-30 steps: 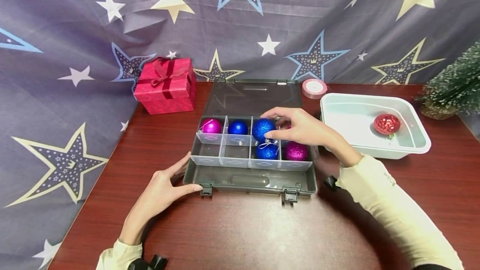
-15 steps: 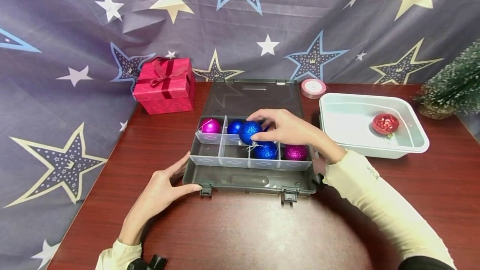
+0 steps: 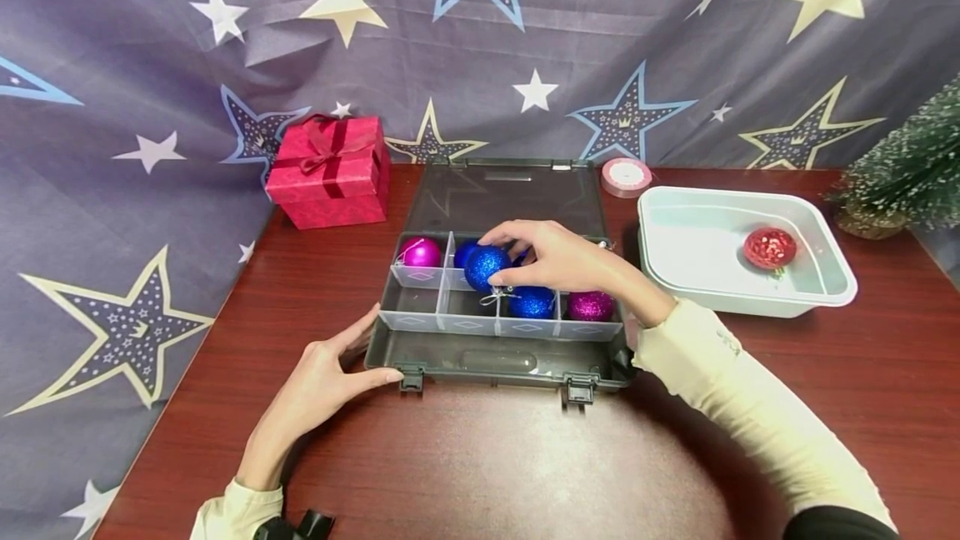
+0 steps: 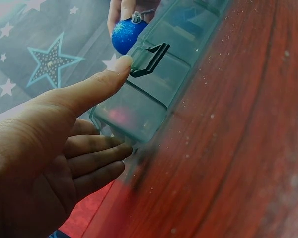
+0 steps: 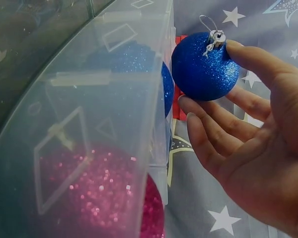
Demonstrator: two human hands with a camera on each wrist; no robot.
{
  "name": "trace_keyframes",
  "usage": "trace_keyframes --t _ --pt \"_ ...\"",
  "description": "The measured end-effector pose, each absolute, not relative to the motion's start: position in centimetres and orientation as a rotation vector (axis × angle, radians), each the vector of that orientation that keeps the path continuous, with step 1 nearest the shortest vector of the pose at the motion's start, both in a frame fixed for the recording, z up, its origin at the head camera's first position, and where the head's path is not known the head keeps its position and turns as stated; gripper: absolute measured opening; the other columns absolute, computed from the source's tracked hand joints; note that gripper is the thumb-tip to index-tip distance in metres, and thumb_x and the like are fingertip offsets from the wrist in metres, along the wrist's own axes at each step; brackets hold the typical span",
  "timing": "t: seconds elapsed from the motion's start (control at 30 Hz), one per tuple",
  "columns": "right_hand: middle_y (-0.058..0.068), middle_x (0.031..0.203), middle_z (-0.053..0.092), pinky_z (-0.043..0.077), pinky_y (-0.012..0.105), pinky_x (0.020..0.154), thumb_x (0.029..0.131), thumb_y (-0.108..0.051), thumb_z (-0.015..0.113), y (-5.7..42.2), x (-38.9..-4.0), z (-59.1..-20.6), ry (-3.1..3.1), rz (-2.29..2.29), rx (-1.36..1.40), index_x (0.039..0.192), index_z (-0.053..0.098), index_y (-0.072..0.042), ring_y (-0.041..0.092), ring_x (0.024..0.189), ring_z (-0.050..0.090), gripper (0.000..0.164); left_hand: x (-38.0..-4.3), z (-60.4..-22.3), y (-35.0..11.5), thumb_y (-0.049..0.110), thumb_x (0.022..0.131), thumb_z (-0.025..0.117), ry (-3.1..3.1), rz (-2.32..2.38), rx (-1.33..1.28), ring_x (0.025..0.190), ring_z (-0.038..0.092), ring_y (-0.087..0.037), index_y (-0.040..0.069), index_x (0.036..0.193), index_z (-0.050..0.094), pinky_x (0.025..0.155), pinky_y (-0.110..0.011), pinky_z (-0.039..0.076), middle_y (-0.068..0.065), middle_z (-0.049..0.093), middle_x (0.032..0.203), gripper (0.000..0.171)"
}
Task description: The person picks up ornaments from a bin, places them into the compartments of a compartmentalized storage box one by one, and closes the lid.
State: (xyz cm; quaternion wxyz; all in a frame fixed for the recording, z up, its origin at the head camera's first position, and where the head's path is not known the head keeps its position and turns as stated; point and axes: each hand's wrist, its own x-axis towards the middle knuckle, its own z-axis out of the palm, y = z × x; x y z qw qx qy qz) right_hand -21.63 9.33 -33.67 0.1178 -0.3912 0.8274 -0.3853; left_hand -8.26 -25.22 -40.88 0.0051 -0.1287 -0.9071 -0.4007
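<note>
Two bare hands are at a translucent smoky-grey plastic divided box (image 3: 429,347), which sits on a reddish-brown wood-grain table (image 3: 525,473). The right hand (image 3: 558,258) pinches a glittery blue ball ornament with a silver cap and string (image 3: 487,268) between its thumb and fingertips, holding it above the box's second column from the left. The left hand (image 3: 322,380) rests against the box's near left corner, thumb by the latch and spread away from the other fingers, which lie straight and close together along the end.

Inside the box, a shiny pink ball (image 3: 421,252) fills the far left compartment, with a smooth blue ball (image 3: 464,252) next to it, partly hidden. In the nearer row lie another glittery blue ball (image 3: 531,304) and, rightmost, a glittery magenta ball (image 3: 591,307).

Right of the box stands a pale plastic tub (image 3: 750,303) containing a red sequined ornament (image 3: 770,248); beyond the box's left end is a red ribboned gift box (image 3: 326,182).
</note>
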Motion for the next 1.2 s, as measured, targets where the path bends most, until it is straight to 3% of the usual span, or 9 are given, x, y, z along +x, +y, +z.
trace_keyframes --t 0.5,0.93,1.2 --pt "0.016 0.124 0.068 0.058 0.038 0.088 0.096 -0.02 0.077 9.3 -21.6 -33.8 2.394 -1.162 -1.174 0.133 0.064 -0.001 0.022 0.105 0.07 0.043 -8.3 -40.9 -25.1 0.036 0.08 0.092 -2.841 -1.24 -0.409 0.119 0.065 -0.019 0.008 0.156 0.047 0.096 -0.007 0.038 -0.011 0.068 0.132 0.092" --pt "0.014 0.129 0.068 0.055 0.047 0.093 0.095 -0.019 0.078 13.8 -21.2 -33.3 2.455 -1.248 -1.063 0.131 0.066 -0.006 0.026 0.112 0.068 0.04 -8.3 -41.0 -25.2 0.032 0.08 0.092 -2.816 -1.271 -0.431 0.118 0.066 -0.02 0.006 0.155 0.047 0.096 -0.008 0.04 -0.011 0.068 0.131 0.092" --pt "0.014 0.124 0.071 0.055 0.031 0.082 0.097 -0.016 0.075 18.4 -20.3 -33.0 2.565 -1.282 -0.893 0.132 0.067 -0.007 0.023 0.109 0.068 0.037 -8.4 -41.0 -25.1 0.031 0.08 0.092 -2.815 -1.256 -0.433 0.119 0.065 -0.021 0.005 0.155 0.048 0.095 -0.008 0.041 -0.013 0.067 0.133 0.091"
